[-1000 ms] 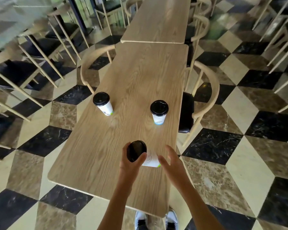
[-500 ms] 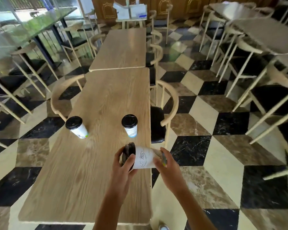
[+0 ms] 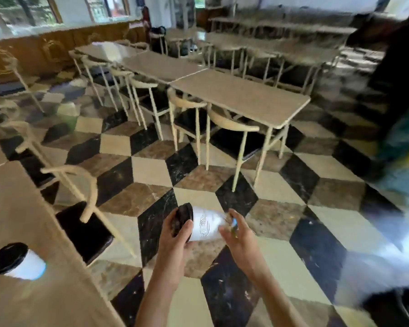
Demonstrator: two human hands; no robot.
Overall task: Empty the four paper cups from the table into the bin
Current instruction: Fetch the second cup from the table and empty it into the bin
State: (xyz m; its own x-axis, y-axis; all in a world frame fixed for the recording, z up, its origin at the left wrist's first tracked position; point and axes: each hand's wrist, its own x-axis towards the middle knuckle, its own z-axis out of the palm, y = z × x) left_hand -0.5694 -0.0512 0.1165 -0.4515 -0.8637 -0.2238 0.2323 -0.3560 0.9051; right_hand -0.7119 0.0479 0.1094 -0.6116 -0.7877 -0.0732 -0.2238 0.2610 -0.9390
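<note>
I hold a white paper cup [image 3: 204, 226] with a black lid on its side over the checkered floor. My left hand [image 3: 176, 236] wraps the black lid end. My right hand [image 3: 237, 234] grips the base end. Another white cup with a black lid [image 3: 17, 261] stands on the wooden table [image 3: 21, 208] at the lower left. A dark bin [image 3: 401, 305] shows blurred at the lower right corner, partly cut off by the frame edge.
A wooden chair [image 3: 80, 208] with a dark seat stands beside the table, just left of my hands. More tables [image 3: 241, 95] and chairs fill the room ahead. A blurred dark figure [image 3: 399, 79] is at the right edge.
My view has swung right, away from the table toward the open floor. The held cup has left the tabletop area and now hangs over the floor, with both hands still on it.
</note>
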